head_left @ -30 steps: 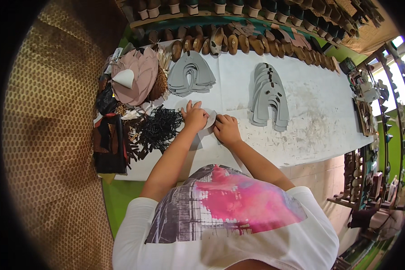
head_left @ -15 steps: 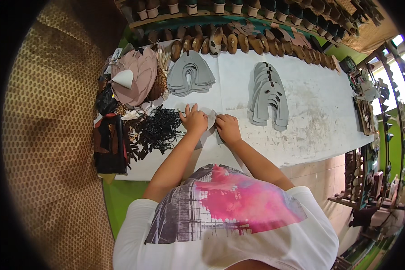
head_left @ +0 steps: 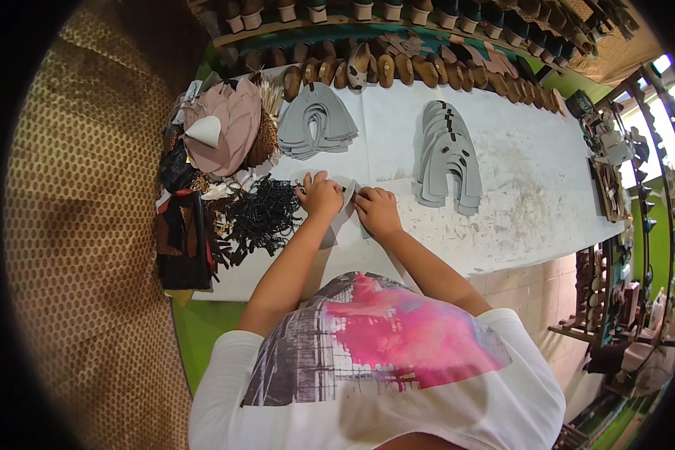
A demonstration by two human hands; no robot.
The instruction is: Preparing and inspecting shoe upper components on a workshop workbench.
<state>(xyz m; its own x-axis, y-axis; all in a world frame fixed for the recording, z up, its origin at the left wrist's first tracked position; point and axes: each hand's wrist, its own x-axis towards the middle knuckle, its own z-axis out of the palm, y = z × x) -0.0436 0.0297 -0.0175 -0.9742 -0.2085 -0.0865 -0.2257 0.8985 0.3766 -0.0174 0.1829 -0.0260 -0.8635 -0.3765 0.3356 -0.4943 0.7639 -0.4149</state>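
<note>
Between my two hands, over the near part of the white-covered table, is a small pale grey piece, which looks like a shoe upper cutout. My left hand grips its left side, with some fingers stretched out past it. On the other side, the fingers of my right hand pinch its edge. Much of the piece is hidden by my fingers. Beyond my left hand lies a stack of grey arch-shaped upper pieces. A fanned row of similar grey pieces with dark tabs lies to the right.
A tangle of black trim lies beside my left hand. Behind it are a pile of pinkish cutouts and a white cone. Wooden shoe lasts line the table's back edge. Shelves with more shoe forms stand beyond.
My right hand has shifted slightly up and left, closer to my left hand. The small grey piece between them has tilted and shows a narrower face.
</note>
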